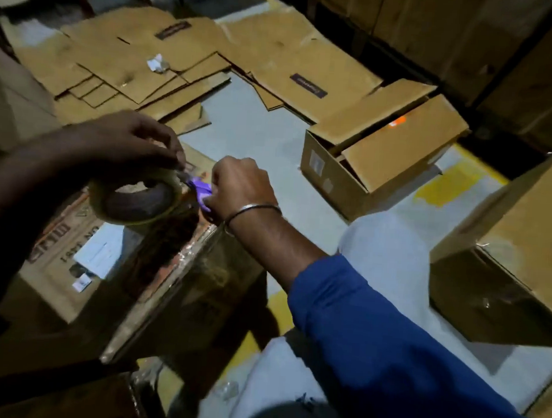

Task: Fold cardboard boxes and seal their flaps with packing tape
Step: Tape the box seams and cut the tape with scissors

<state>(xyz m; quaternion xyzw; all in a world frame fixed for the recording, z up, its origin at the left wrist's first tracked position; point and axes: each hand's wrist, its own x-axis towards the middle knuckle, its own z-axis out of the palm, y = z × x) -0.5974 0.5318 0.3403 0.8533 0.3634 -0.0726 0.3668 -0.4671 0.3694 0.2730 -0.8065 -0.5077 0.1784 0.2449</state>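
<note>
Taping is under way: the left hand [133,142] grips the tape roll [136,197] over the box [155,266] at the floor's near-left corner, while the right hand [240,187] pinches a small purple cutter [201,188] at the strip. Next, I judge, the strip must be severed cleanly and pressed flat along the seam.

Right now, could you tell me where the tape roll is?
In the head view, lower left: the tape roll is gripped by the left hand above the box.

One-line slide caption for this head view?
Left hand holds tape roll over box; right hand grips purple cutter.
</note>
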